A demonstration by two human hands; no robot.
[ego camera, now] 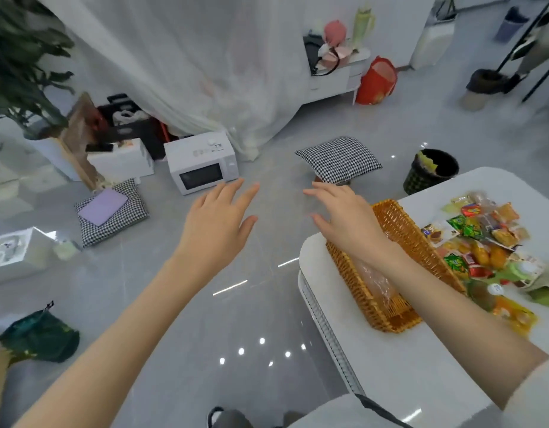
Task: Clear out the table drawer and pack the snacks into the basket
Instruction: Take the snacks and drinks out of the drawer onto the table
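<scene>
— Where are our hands?
— Both are held out over the glossy grey floor. Our left hand is near the middle of the view, palm down, fingers straight and spread wide, holding nothing. Our right hand is at its three o'clock, apart from it, with fingers parted and loosely bent, also holding nothing. Its forearm crosses above the basket.
— And the basket?
— The rectangular orange-brown wicker basket sits on the rounded white table at our four o'clock, near the table's corner. Inside lies one clear crinkled plastic packet; we cannot tell what it holds.
— The snacks?
— A heap of small bright wrapped snacks, green, red, orange and yellow, lies on the tabletop at the basket's three o'clock, just beside its wall.
— The drawer?
— We see a ribbed band along the table's side, but we cannot tell whether it is a drawer front.
— Anything else?
— On the floor, a white microwave oven at our left hand's eleven o'clock and a black-and-white checked cushion at our right hand's twelve.
</scene>
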